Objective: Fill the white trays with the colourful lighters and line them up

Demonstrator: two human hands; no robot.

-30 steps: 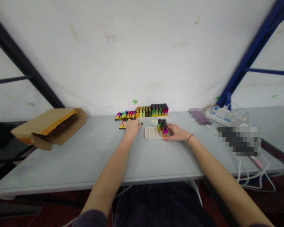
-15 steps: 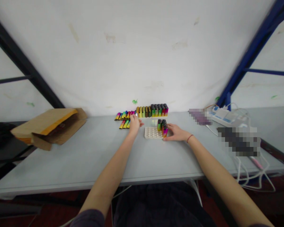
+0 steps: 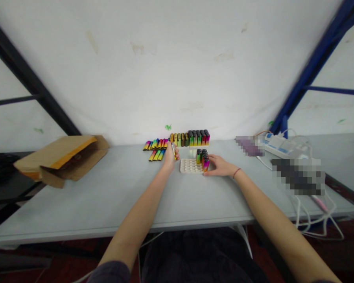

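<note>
My left hand [image 3: 171,155] is closed around a shiny lighter [image 3: 174,149], held upright just left of the white tray. The white tray [image 3: 190,166] has rows of round holes, and several rainbow-coloured lighters [image 3: 205,163] with black tops stand at its right end. My right hand [image 3: 222,166] grips that end, thumb at the front corner and fingers beside the standing lighters. Behind my left hand, several metallic rainbow lighters [image 3: 156,155] lie flat on the table.
At the back stand a block of black-topped lighters [image 3: 198,137] and a group with yellowish tops [image 3: 179,139]. An opened cardboard box [image 3: 61,157] lies on the left. Power strips [image 3: 283,146], white cables [image 3: 303,224] and blurred-out objects occupy the right side of the table [image 3: 106,204].
My left hand has drawn back slightly to the right from the lying lighters and turned, bringing a lighter upright. My right hand and the tray have hardly moved.
</note>
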